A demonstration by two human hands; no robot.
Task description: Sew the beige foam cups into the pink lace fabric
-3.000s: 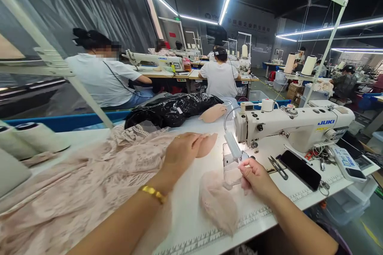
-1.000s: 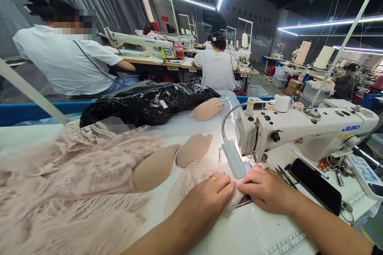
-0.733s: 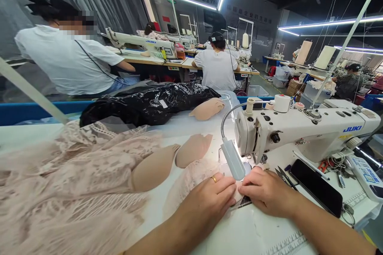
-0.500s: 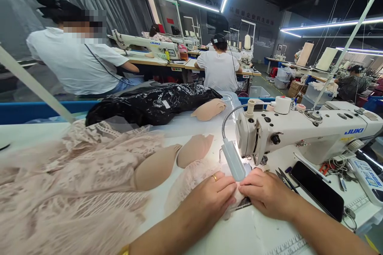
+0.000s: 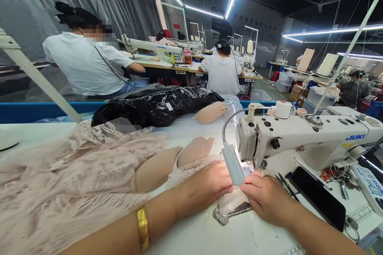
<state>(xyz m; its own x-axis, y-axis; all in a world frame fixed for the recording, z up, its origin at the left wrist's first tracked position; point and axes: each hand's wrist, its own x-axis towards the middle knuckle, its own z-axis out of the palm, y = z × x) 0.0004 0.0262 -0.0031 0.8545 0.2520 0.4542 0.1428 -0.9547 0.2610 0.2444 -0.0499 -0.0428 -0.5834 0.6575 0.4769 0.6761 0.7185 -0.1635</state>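
Observation:
My left hand (image 5: 209, 181) lies fairly flat on the sewing machine bed, its fingers stretched toward the needle area over pale pink lace fabric (image 5: 191, 166). Bunched fingers of my right hand (image 5: 266, 196) press together at the fabric's edge, just right of the grey lamp head (image 5: 233, 165). The lamp hides the needle and part of the fingertips. A thin pale piece of the fabric (image 5: 231, 202) shows below the hands, beside the metal plate (image 5: 220, 215). The white sewing machine (image 5: 305, 131) stands behind my right hand.
Beige moulded cups (image 5: 157, 169) and a heap of lace (image 5: 74, 183) lie on the left. Behind them is a black plastic bag (image 5: 155, 105). Small scissors (image 5: 287, 186) and a phone (image 5: 318, 197) lie right of my right hand. Other people (image 5: 86, 63) sit at machines beyond.
My left hand has shifted left and forward, flattening from a pinch close to the right hand. The lace has moved away toward the back, uncovering the metal plate. My right hand stays almost in place.

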